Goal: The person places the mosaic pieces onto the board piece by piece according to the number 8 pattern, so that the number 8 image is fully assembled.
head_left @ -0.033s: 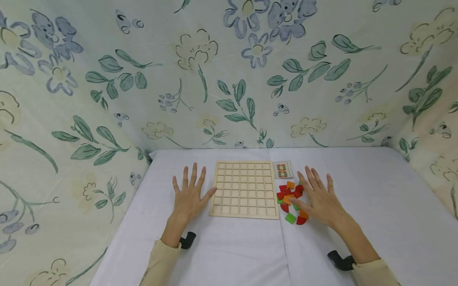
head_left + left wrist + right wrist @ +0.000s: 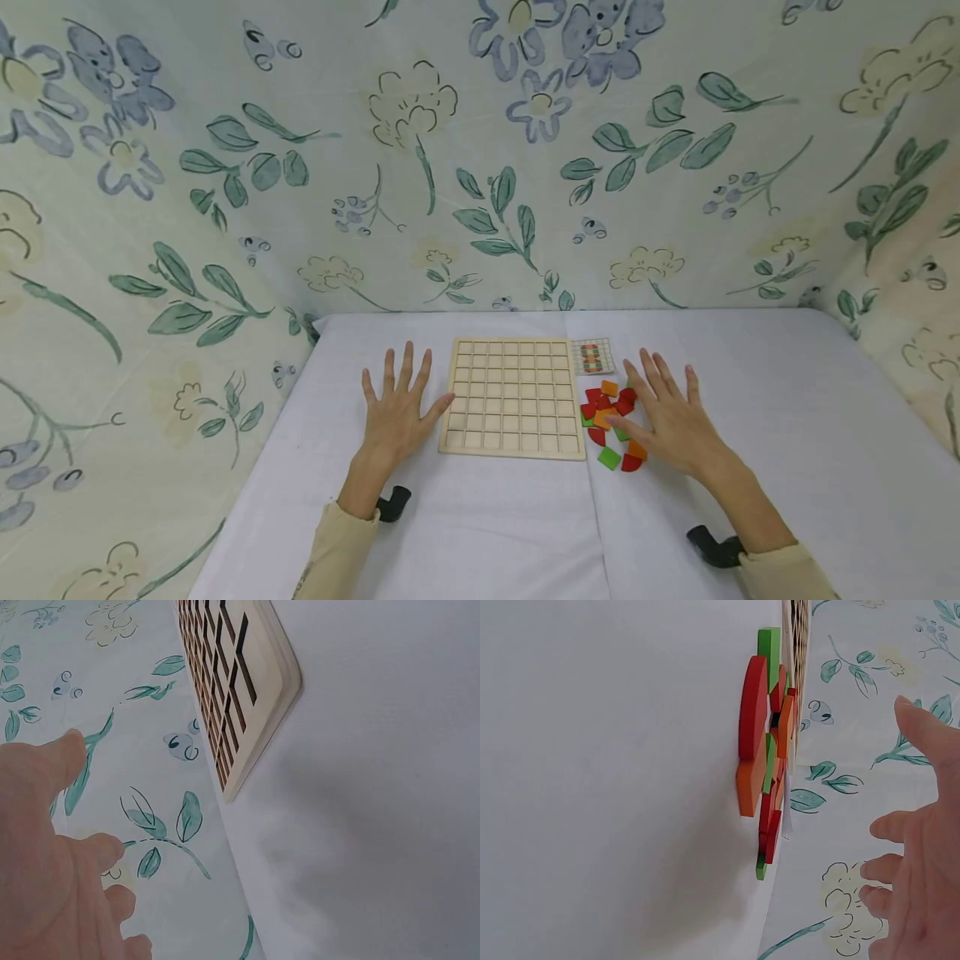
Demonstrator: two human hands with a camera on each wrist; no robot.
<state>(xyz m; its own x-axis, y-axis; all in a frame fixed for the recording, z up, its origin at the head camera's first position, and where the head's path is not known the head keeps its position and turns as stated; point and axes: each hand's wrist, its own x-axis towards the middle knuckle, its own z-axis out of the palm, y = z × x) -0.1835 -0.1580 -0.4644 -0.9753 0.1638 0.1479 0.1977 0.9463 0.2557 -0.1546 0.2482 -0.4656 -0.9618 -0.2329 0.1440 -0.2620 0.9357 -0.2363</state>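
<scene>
In the head view a square wooden grid board [image 2: 512, 456] lies flat with bare cells. My left hand [image 2: 393, 421] is spread at its left side, the thumb at or just over the rim; whether it touches I cannot tell. My right hand [image 2: 678, 429] has its fingers extended beside and partly over a loose heap of flat coloured pieces, hiding some. Among them are a green square [image 2: 609, 457], an orange square [image 2: 609, 388] and a red rounded piece [image 2: 632, 463]. The right wrist view shows the right hand [image 2: 922, 877] raised off the cloth. Neither hand holds anything.
A small pattern card [image 2: 592, 357] with a printed grid lies against the board's upper right side. White cloth [image 2: 510, 525] covers the table, and a floral curtain [image 2: 495, 167] rises behind and at both sides. Black wrist mounts [image 2: 712, 547] stick out by the sleeves.
</scene>
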